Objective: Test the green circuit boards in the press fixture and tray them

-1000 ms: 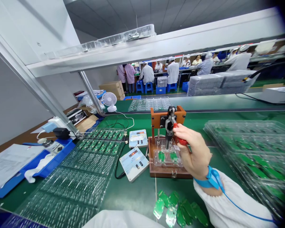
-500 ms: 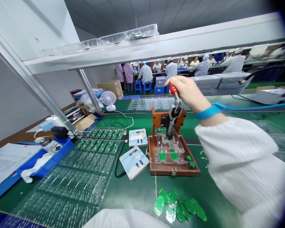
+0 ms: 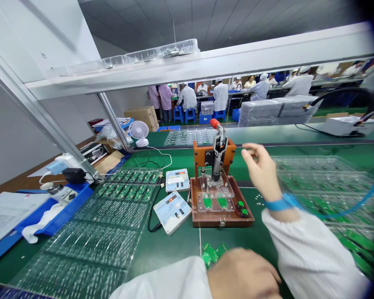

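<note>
Right hand (image 3: 262, 170) and left hand (image 3: 241, 274) near one lever press (image 3: 218, 160) holding two green circuit boards (image 3: 207, 202).
Right fingers (image 3: 247, 153) held parted, empty; state of left fingers (image 3: 262, 270) cannot be told.

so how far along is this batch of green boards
Two green boards sit in the clear jig under the raised red-handled press, so that pair looks loaded. In hand: the left hand is over the loose boards, and the right hand is open and empty. Left: the clear tray on the right holds many boards; how many are finished can't be told.
</note>
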Action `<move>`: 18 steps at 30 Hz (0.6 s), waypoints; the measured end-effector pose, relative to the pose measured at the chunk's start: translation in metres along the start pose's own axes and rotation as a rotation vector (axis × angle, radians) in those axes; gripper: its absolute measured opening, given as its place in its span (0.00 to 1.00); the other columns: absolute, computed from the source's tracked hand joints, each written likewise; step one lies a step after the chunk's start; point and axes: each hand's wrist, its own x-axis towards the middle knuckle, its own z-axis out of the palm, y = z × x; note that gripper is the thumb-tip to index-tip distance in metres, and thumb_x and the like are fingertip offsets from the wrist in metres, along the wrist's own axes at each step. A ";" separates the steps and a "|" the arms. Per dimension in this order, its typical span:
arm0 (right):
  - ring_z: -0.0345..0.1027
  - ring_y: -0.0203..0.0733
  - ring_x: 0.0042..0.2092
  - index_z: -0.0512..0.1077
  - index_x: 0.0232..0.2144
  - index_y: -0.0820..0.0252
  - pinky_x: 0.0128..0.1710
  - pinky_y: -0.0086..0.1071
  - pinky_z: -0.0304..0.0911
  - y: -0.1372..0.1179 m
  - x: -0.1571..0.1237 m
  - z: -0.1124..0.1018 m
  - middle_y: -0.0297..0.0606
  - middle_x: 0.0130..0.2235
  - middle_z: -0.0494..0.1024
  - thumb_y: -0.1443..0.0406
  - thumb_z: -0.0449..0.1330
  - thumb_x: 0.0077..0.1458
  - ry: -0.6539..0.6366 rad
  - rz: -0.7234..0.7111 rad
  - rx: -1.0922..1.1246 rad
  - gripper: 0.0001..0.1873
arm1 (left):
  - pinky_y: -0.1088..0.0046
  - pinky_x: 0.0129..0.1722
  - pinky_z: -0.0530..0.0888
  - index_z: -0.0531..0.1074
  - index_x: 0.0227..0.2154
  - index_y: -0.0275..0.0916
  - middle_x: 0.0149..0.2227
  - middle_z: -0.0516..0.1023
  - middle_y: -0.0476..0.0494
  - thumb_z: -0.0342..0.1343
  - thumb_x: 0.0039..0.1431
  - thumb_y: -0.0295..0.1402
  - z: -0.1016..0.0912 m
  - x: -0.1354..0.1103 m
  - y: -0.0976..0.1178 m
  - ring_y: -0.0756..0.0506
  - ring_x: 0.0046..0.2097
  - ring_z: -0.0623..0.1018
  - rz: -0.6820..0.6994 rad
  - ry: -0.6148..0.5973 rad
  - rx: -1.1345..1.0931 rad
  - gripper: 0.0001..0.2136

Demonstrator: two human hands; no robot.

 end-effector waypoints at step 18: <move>0.67 0.57 0.56 0.77 0.46 0.56 0.54 0.53 0.65 0.027 -0.124 0.023 0.46 0.53 0.78 0.57 0.53 0.70 -0.364 -0.102 -0.143 0.15 | 0.50 0.67 0.62 0.70 0.57 0.42 0.60 0.67 0.38 0.47 0.72 0.30 -0.087 -0.017 -0.064 0.38 0.66 0.63 -0.459 0.710 0.375 0.15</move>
